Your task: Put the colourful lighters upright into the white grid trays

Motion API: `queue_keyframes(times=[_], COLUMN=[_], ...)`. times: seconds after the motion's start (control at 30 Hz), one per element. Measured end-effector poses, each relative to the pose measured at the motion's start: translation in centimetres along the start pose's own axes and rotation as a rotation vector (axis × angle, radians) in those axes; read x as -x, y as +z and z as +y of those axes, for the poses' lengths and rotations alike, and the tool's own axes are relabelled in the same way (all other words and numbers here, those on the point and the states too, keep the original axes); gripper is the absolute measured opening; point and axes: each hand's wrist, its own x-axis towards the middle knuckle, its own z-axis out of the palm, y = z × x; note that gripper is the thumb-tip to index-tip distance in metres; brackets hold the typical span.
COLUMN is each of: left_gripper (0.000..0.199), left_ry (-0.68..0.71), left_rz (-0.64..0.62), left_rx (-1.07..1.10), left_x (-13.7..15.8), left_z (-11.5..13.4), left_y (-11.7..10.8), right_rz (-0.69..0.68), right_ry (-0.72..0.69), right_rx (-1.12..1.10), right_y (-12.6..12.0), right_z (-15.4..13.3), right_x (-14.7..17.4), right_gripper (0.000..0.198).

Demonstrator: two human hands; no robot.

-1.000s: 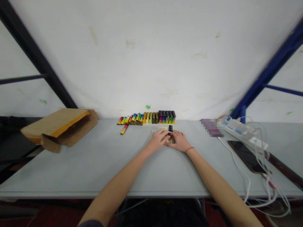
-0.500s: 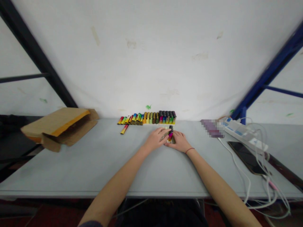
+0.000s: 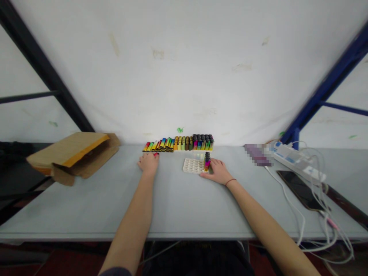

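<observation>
Red-tipped loose stick (image 3: pixel 155 155) lay under the left hand (image 3: pixel 148 162), fingers curled down over it, grip unclear, just near of the lying row of colourful sticks (image 3: pixel 158 145). Right hand (image 3: pixel 217 171) rested w/ fingers together against the white tray (image 3: pixel 192 165), touching the upright sticks (image 3: pixel 206 161) at its right edge. Far right: power strip (image 3: pixel 297 161), phone (image 3: pixel 300 189). Far left: cardboard box (image 3: pixel 71 155).

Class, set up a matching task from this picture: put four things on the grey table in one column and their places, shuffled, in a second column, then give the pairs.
1. brown cardboard box
2. black smartphone
3. white pocketed plastic tray
4. loose red-and-yellow lighter

A. at the left hand's fingertips
B. far left of the table
C. beside the right hand
D. right side, among white cables

Pairs: 1-B, 2-D, 3-C, 4-A
</observation>
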Motion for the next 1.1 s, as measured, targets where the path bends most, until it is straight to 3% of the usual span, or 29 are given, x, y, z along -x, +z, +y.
queue_keyframes(times=[0.13,0.3,0.4,0.5,0.57,0.7,0.87,1.1], left_gripper=[0.033,0.018,0.023,0.032,0.038,0.047,0.041,0.026], left_ry=[0.073,0.069,-0.038,-0.095,-0.101,-0.096,-0.182,-0.246], left_rz=[-0.038,-0.081,-0.201,-0.358,-0.433,-0.464,-0.53,-0.367], left_rx=[0.149,0.837,1.209,1.449,1.533,1.568,1.56,1.626], left_x=[-0.5,-0.9,-0.2,1.0,1.9,3.5,4.9,5.8], left_z=[0.7,3.0,4.6,6.0,6.7,7.8,8.8,9.3], left_y=[0.7,1.3,1.2,0.6,0.3,-0.1,-0.4,-0.3], right_rz=[0.015,0.017,0.019,0.013,0.009,0.004,-0.002,0.009], right_ry=[-0.006,-0.012,-0.013,-0.006,-0.003,0.004,0.01,0.004], right_rx=[0.003,0.006,0.008,0.012,0.013,0.013,0.017,0.013], right_y=[0.1,0.1,0.1,0.0,-0.1,-0.2,-0.2,-0.1], right_z=[0.1,0.1,0.0,0.0,-0.1,-0.2,-0.3,-0.1], right_x=[0.0,0.1,0.1,0.1,0.1,0.1,0.1,0.1], right_gripper=[0.069,0.068,0.069,0.069,0.069,0.069,0.069,0.07])
